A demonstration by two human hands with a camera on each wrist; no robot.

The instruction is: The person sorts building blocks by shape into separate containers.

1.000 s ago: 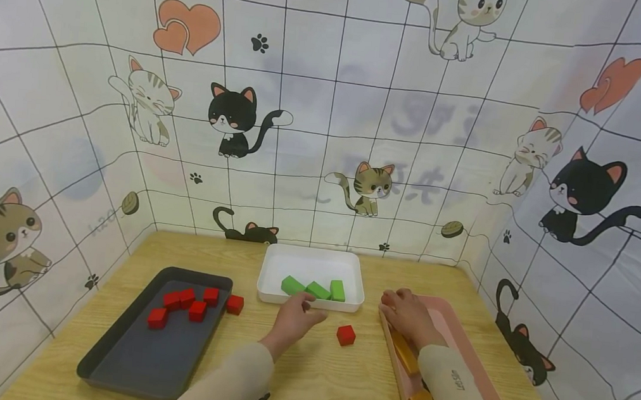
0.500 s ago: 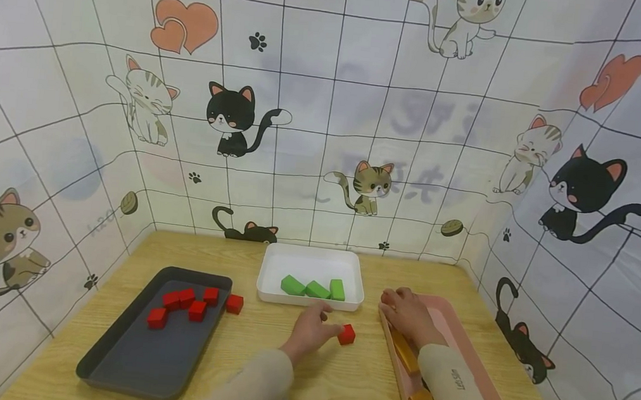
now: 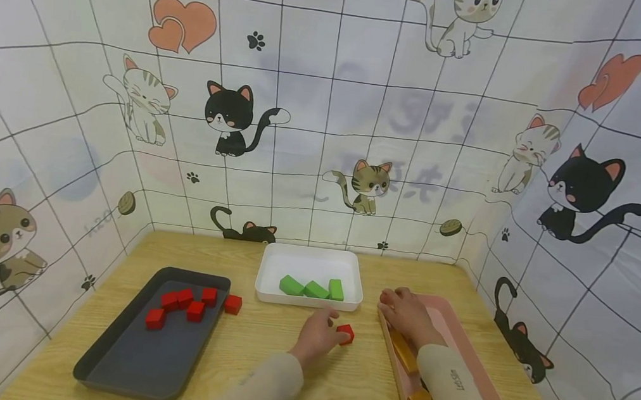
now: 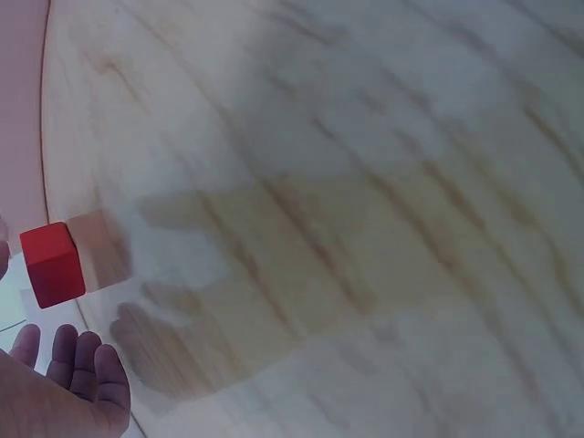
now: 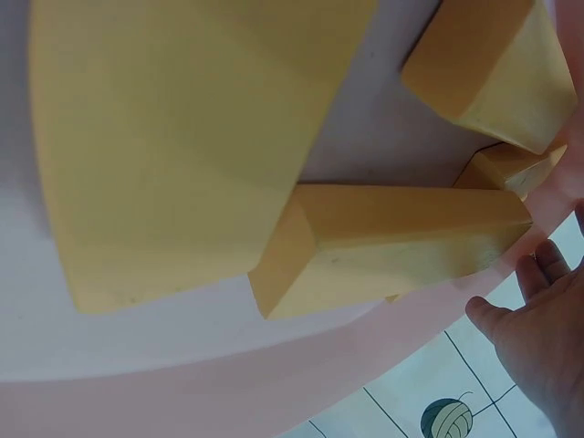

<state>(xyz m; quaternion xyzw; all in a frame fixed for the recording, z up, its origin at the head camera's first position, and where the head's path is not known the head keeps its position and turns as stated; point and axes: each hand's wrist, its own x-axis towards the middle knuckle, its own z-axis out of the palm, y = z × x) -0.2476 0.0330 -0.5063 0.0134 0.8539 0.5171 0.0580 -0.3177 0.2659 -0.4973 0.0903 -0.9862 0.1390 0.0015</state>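
Note:
My left hand (image 3: pixel 315 338) reaches in beside a red cube (image 3: pixel 346 333) on the wooden table, its thumb overlapping the cube in the head view. In the left wrist view the red cube (image 4: pixel 53 265) stands between the thumb at the left edge and the loosely bent fingers (image 4: pixel 87 365), with a gap on the finger side. Over at the pink tray (image 3: pixel 469 365), my right hand (image 3: pixel 404 316) rests at the left rim, fingers loosely bent. Yellow-orange blocks (image 5: pixel 392 251) lie in that tray under and beside the right hand; the sleeve hides some.
A dark grey tray (image 3: pixel 129 361) on the left carries several red cubes (image 3: pixel 195 311), and another red cube (image 3: pixel 233 305) sits against its right edge. At the back stands a white tray (image 3: pixel 312 259) with 3 green blocks (image 3: pixel 317 290). A cat-patterned cloth surrounds the table.
My left hand has moved right, from in front of the white tray to the lone red cube, which has hardly shifted. The right hand stays at the pink tray.

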